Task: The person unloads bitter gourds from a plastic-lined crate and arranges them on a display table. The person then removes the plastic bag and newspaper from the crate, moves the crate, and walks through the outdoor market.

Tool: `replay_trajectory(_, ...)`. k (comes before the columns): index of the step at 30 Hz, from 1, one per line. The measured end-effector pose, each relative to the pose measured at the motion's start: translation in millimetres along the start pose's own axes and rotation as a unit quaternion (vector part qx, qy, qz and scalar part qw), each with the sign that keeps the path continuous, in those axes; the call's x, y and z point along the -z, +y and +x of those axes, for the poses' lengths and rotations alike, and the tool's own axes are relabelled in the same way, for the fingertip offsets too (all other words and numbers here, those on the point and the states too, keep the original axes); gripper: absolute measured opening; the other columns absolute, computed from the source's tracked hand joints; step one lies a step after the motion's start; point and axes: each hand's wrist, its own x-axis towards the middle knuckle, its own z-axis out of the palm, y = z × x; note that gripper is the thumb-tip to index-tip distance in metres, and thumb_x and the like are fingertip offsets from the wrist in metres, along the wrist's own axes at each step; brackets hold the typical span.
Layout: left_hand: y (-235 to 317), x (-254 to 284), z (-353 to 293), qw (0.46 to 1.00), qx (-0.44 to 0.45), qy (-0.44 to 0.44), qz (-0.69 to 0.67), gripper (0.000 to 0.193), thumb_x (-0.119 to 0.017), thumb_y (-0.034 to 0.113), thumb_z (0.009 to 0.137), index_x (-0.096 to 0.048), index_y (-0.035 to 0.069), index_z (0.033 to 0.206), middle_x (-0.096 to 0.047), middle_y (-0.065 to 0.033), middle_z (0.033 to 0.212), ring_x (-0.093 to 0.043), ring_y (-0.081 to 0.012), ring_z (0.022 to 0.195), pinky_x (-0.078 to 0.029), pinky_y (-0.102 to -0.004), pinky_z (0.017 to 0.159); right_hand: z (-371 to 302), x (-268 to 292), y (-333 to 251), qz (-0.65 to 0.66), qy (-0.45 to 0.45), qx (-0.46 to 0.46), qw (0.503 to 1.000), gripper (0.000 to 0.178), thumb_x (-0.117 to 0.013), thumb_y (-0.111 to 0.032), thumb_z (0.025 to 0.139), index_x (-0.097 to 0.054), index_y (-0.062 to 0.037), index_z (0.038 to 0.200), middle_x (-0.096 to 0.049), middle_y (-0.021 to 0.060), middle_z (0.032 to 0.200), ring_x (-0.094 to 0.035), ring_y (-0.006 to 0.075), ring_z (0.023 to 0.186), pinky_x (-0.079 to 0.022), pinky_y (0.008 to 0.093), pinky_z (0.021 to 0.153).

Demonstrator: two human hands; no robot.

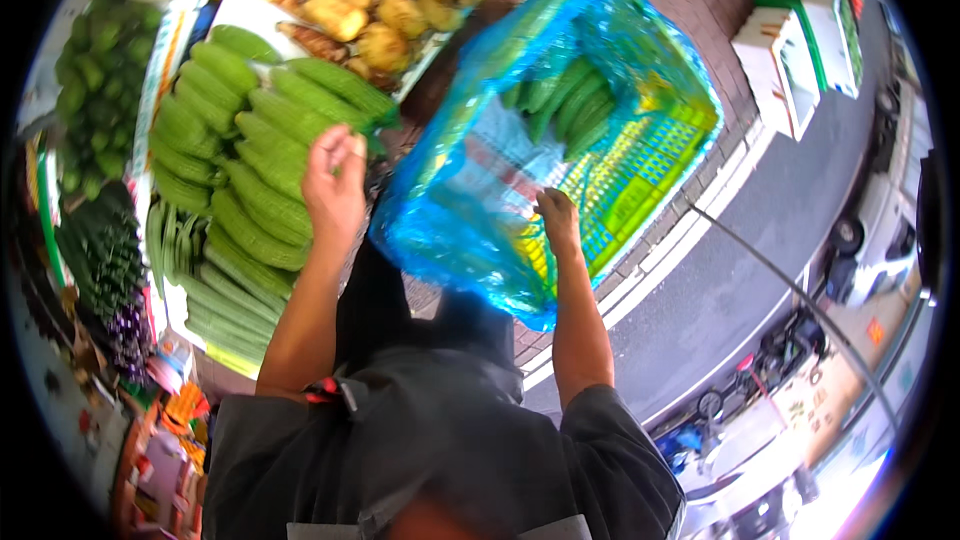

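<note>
My left hand is over the right-hand ends of a stack of long green gourds, which look like luffas. Its fingers are loosely curled and a little apart, with nothing visible in them. My right hand reaches into a yellow-green plastic crate lined with blue plastic film. Its fingertips are pinched at the edge of a pale printed sheet, which looks like paper. More green gourds lie together at the far end of the crate.
Corn cobs in husks lie beyond the stack. Dark green vegetables and purple eggplants are further left. White foam boxes stand at the far right, by the road. A dark pole crosses the right side.
</note>
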Motion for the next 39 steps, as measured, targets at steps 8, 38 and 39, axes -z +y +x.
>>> replay_trajectory(8, -133.5, -230.2, -32.9, 0.892, 0.035, -0.412, 0.183, 0.051, -0.067, 0.033, 0.082, -0.056, -0.003, 0.116, -0.062, -0.0221, 0.111, -0.061, -0.0304, 0.103, -0.047, -0.0369, 0.088, 139.1, 7.4, 73.5, 0.012, 0.244, -0.07, 0.967, 0.049, -0.063, -0.036, 0.081, -0.058, 0.0039, 0.109, -0.063, 0.0221, 0.099, -0.061, 0.0344, 0.089, -0.047, 0.0395, 0.079)
replay_trajectory(38, -211.7, -377.5, -13.4, 0.736, 0.415, -0.33, -0.42, 0.06, -0.068, 0.009, 0.08, -0.037, 0.011, 0.131, -0.054, -0.0092, 0.118, -0.057, -0.0212, 0.102, -0.051, -0.0344, 0.075, 169.5, 29.6, 42.1, 0.39, 0.222, -0.056, 0.892, 0.058, -0.07, -0.033, 0.082, -0.051, 0.0029, 0.122, -0.063, 0.0084, 0.108, -0.061, 0.0173, 0.084, -0.046, 0.0288, 0.074)
replay_trajectory(39, -209.3, -381.9, -16.0, 0.767, 0.404, -0.296, -0.401, 0.057, -0.069, 0.005, 0.078, -0.041, 0.008, 0.127, -0.057, -0.01, 0.113, -0.06, -0.0204, 0.095, -0.053, -0.0329, 0.071, 174.1, 25.5, 42.2, 0.401, 0.237, -0.01, 0.885, 0.049, -0.07, -0.032, 0.082, -0.057, 0.0033, 0.114, -0.064, 0.0068, 0.1, -0.06, 0.016, 0.082, -0.046, 0.029, 0.073)
